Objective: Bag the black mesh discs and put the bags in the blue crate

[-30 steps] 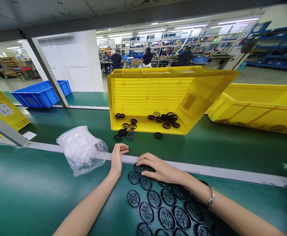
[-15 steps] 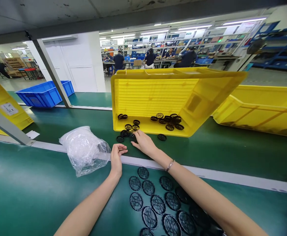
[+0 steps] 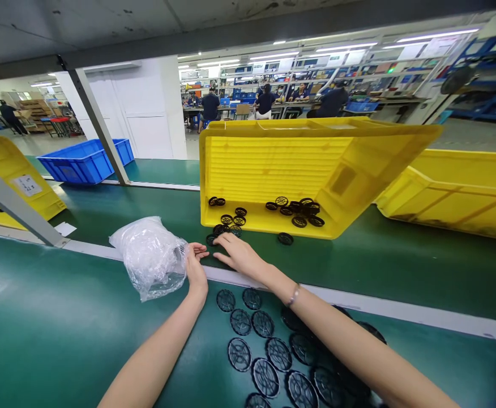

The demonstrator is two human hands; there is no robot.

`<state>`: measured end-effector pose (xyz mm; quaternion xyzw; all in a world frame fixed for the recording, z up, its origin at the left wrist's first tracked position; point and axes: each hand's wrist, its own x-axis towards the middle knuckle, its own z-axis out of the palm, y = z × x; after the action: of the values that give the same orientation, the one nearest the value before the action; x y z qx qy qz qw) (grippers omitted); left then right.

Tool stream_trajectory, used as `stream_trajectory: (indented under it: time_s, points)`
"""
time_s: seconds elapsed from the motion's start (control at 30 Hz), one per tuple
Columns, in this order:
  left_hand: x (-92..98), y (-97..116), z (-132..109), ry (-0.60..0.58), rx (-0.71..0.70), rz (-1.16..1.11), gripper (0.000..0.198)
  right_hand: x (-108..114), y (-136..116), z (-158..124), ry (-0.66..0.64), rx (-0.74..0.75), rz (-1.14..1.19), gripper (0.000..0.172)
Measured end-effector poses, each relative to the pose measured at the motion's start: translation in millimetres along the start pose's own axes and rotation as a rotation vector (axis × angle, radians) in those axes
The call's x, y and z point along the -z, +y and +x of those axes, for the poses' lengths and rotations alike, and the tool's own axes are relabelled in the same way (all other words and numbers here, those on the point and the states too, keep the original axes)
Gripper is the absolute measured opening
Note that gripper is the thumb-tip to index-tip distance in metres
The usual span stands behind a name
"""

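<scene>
Below, my right grip (image 3: pixel 239 255) lies open, fingers apart, just beside black round mesh discs (image 3: pixel 225 229) lying at the lip of a tilted yellow tote (image 3: pixel 273 164); my left grip (image 3: pixel 196 269), loosely curled, unclamped, touches a clear plastic bag (image 3: pixel 150 258) on the green conveyor surface (image 3: pixel 39 283).

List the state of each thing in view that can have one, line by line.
left hand: fingers curled, against the bag
right hand: palm down, fingers spread, by the discs
loose black mesh discs: heaped at the bin's low edge
clear plastic bag: bunched, lying down
yellow bin: tilted, discs inside
blue crate: upright
flat black mesh discs: spread out, lying flat
</scene>
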<state>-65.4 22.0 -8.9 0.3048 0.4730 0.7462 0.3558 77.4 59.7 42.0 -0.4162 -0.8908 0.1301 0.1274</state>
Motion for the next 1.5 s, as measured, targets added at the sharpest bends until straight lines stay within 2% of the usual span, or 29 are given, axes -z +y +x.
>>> stream_trajectory:
  time_s: [0.1,0.2,0.33,0.37,0.47,0.53,0.63,0.97,1.1,1.2,1.33,1.5]
  points:
    - [3.3,-1.8,6.4,0.037,-0.002,-0.003,0.039,-12.9,3.1,34.1,0.001,-0.014,-0.022,0.046]
    - [7.6,-5.4,15.0,0.062,-0.001,-0.011,0.041,-19.7,-0.2,44.7,-0.010,-0.041,0.004,0.049]
    - [8.9,-9.4,18.5,0.060,-0.004,-0.015,0.038,-8.8,-6.5,22.4,0.019,-0.088,0.079,0.057]
    - [8.3,-9.8,17.9,0.056,-0.002,-0.013,0.037,-4.0,-7.1,13.7,-0.020,-0.079,0.112,0.057]
    - [6.1,-9.3,14.9,0.035,0.004,-0.001,0.038,7.6,-5.6,-9.8,-0.259,-0.047,0.292,0.056]
    - [5.0,-8.2,13.8,0.020,0.004,0.008,0.039,10.8,-2.8,-19.4,-0.343,-0.058,0.422,0.057]
    - [4.3,-6.8,13.9,0.009,0.004,0.020,0.041,11.1,2.0,-24.0,-0.315,-0.079,0.493,0.060]
    - [4.4,-6.3,13.1,-0.030,0.006,0.042,0.044,16.9,2.7,-26.5,-0.410,-0.037,0.536,0.060]
    - [4.5,-5.6,12.6,-0.035,0.002,0.049,0.043,8.8,-5.0,-33.3,-0.367,0.036,0.393,0.057]
    - [4.9,-4.7,12.8,-0.042,0.006,0.058,0.042,1.9,-14.8,-45.9,-0.364,0.080,0.377,0.059]
    - [5.2,-5.4,13.2,-0.048,0.006,0.061,0.043,-0.9,-32.5,-75.6,-0.498,0.165,0.369,0.059]
    - [4.5,-5.8,12.7,-0.050,-0.005,0.062,0.047,5.1,-47.8,-108.0,-0.588,0.378,0.376,0.056]
